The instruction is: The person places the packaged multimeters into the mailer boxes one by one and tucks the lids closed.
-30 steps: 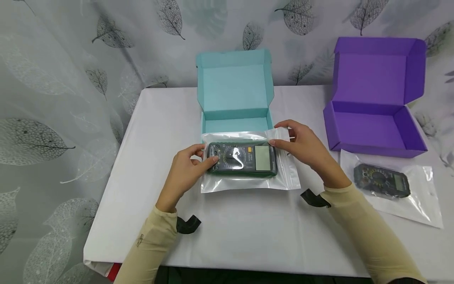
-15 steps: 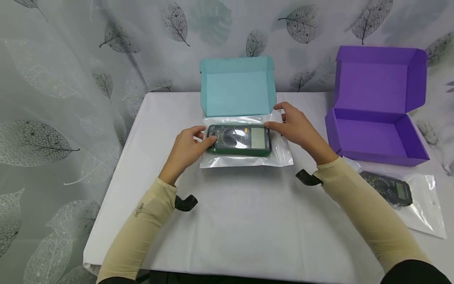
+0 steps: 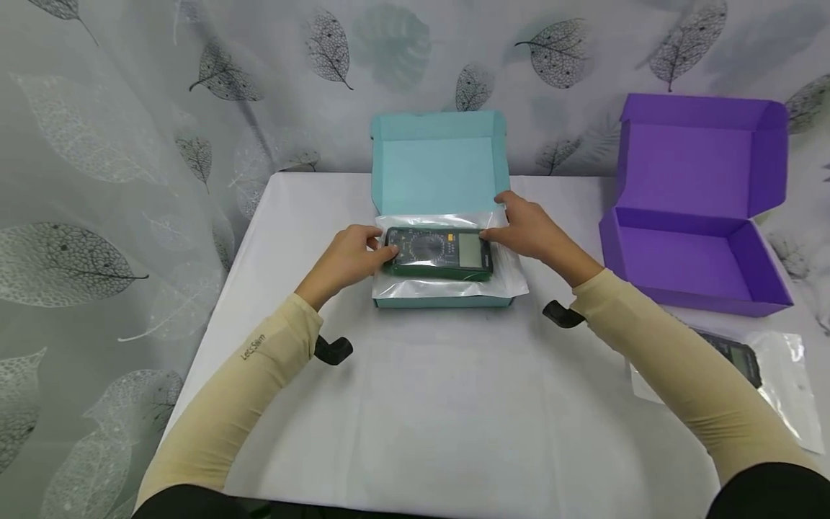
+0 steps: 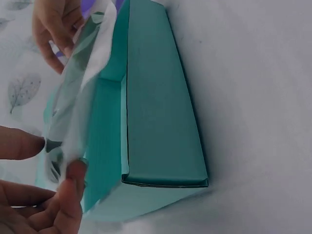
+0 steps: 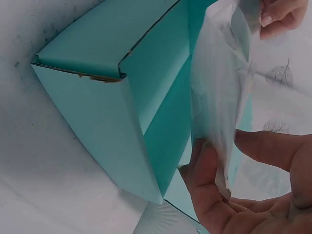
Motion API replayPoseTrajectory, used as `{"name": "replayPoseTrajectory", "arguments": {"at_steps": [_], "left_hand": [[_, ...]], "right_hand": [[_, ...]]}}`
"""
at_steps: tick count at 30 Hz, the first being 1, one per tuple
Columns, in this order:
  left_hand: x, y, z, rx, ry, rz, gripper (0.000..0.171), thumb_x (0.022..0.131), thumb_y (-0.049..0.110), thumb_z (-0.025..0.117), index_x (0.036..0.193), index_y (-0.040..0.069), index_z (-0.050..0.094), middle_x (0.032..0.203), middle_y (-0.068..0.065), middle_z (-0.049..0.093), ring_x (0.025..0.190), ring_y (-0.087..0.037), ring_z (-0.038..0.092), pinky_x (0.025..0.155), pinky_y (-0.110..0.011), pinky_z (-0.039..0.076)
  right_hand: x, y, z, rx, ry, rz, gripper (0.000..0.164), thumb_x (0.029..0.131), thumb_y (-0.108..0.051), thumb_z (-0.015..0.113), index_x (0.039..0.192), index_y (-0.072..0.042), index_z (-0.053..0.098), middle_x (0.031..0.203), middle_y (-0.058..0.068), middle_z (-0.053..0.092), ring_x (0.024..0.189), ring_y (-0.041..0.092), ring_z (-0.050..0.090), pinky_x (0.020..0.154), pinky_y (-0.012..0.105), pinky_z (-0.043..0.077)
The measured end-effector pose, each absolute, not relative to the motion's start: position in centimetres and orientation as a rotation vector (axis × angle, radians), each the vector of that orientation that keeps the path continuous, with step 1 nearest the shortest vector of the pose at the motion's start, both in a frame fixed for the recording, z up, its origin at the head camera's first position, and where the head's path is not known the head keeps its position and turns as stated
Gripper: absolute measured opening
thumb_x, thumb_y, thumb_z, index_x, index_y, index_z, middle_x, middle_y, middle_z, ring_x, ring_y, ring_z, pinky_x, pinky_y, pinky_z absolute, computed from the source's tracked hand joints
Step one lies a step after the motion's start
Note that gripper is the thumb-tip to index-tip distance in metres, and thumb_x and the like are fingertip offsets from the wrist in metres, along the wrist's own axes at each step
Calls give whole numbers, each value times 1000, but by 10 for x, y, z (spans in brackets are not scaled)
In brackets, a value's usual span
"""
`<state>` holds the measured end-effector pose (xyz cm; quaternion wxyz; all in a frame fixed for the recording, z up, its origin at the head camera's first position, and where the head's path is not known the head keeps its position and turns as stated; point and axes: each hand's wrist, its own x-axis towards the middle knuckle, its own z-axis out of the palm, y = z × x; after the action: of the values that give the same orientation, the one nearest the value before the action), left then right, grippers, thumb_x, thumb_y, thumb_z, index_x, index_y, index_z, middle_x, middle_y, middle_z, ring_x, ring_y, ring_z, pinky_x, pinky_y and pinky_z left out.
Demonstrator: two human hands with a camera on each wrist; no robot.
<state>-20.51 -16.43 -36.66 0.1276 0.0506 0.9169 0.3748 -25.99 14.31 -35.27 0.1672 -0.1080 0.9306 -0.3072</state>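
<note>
A dark green-cased multimeter (image 3: 437, 254) in a clear-fronted plastic bag (image 3: 447, 289) is held over the open light-blue box (image 3: 441, 173). My left hand (image 3: 353, 258) pinches the bag's left end, thumb on top and fingers beneath. At the other end my right hand (image 3: 528, 229) pinches it the same way. The left wrist view shows the bag (image 4: 73, 97) above the box's opening, near its front wall (image 4: 161, 107). In the right wrist view the bag (image 5: 219, 83) hangs over the box's inside (image 5: 168, 122), which has nothing visible in it.
An open purple box (image 3: 694, 245) stands at the right. In front of it lies another bagged multimeter (image 3: 742, 357), partly covered by the right sleeve (image 3: 674, 360). A leaf-patterned curtain (image 3: 402, 65) hangs behind the white-covered table (image 3: 421, 404).
Both hands have carried the bagged multimeter away from the body until it lies over the light-blue box; the box's front edge now shows below the bag. The view has tilted slightly upward.
</note>
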Motion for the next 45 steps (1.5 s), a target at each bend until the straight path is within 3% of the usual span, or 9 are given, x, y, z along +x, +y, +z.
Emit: {"name": "replayPoseTrajectory", "arguments": {"at_steps": [3, 6, 12, 15, 22, 28, 34, 40, 45], "left_hand": [[-209, -162, -369, 187, 2663, 1064, 37, 103, 30, 65, 121, -2, 67, 108, -11, 60, 78, -21, 59, 66, -37, 47], [-213, -160, -372, 230, 2681, 1011, 26, 103, 28, 64, 94, 4, 63, 95, -10, 56, 75, -21, 49, 62, -34, 41], [-217, -153, -376, 255, 2715, 893, 23, 102, 22, 63, 87, 5, 58, 75, -6, 52, 64, -18, 49, 55, -31, 41], [-219, -147, -377, 281, 2740, 835, 23, 102, 19, 60, 83, 4, 57, 76, -10, 56, 63, -20, 53, 54, -31, 44], [-222, -132, -383, 366, 2845, 638, 32, 96, 11, 57, 66, 1, 61, 102, -26, 58, 86, -30, 55, 66, -41, 54], [-225, -129, -386, 353, 2904, 480, 34, 96, 14, 62, 65, 1, 65, 94, -22, 60, 93, -35, 54, 78, -46, 48], [-226, -127, -386, 308, 2922, 450, 33, 97, 16, 63, 69, -1, 67, 105, -28, 60, 96, -36, 55, 75, -48, 52], [-226, -129, -391, 306, 2952, 434, 35, 98, 21, 63, 73, -3, 68, 105, -28, 56, 96, -36, 51, 74, -46, 51], [-225, -133, -397, 291, 2944, 465, 30, 99, 22, 63, 88, -4, 70, 108, -24, 49, 94, -33, 46, 71, -44, 50]], "right_hand": [[-261, 142, -356, -303, 2671, -845, 78, 98, -25, 72, 156, 7, 30, 142, 33, 49, 126, 44, 53, 100, 58, 47], [-262, 139, -360, -322, 2696, -818, 76, 97, -24, 74, 153, 9, 35, 142, 33, 51, 124, 44, 54, 98, 58, 48], [-262, 134, -368, -375, 2695, -745, 70, 96, -21, 74, 148, 12, 42, 143, 33, 52, 127, 45, 52, 97, 58, 49], [-262, 131, -373, -393, 2690, -706, 69, 96, -19, 75, 147, 13, 42, 142, 34, 52, 127, 46, 54, 97, 59, 49], [-260, 122, -380, -455, 2673, -596, 68, 95, -16, 75, 145, 17, 42, 137, 35, 55, 121, 46, 58, 95, 57, 50], [-260, 117, -384, -480, 2677, -596, 58, 95, -13, 77, 137, 16, 49, 126, 33, 61, 112, 43, 62, 89, 56, 53], [-261, 114, -384, -475, 2678, -597, 56, 94, -12, 77, 134, 15, 50, 123, 32, 62, 106, 41, 65, 86, 55, 55], [-264, 117, -383, -488, 2678, -578, 66, 98, -13, 71, 148, 16, 39, 136, 36, 55, 120, 46, 60, 92, 57, 53], [-267, 122, -383, -512, 2670, -607, 65, 99, -12, 69, 148, 17, 38, 138, 37, 54, 123, 47, 58, 94, 58, 52]]}}
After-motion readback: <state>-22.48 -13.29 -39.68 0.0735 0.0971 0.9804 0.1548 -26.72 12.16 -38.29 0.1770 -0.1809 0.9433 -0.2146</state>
